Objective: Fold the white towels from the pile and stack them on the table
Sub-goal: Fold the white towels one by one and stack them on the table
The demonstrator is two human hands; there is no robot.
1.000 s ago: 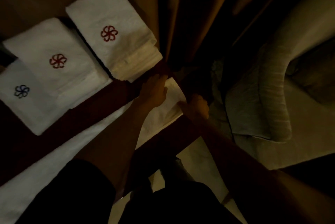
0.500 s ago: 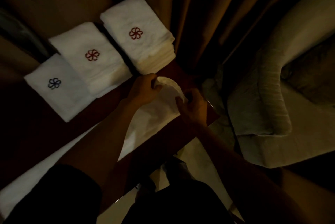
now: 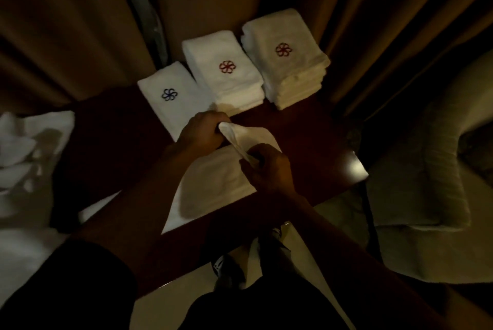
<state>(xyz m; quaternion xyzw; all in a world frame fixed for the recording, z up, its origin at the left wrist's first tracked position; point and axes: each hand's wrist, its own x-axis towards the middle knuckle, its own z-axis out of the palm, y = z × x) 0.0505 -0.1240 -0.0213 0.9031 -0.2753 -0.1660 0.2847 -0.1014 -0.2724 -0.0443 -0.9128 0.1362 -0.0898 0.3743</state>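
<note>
Left hand curled round corner of white towel, right hand pinching same edge; hands close, apart. Towel lies along front of dark worktop, end lifted between hands. Behind, folded row: blue-flower stack, middle red-flower stack, right red-flower stack. Unfolded pile far left

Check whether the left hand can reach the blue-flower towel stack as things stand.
Probably yes: the left hand is right beside the blue-flower towel stack with nothing between them, but it grips a corner of the towel being folded, so it isn't free.
</note>
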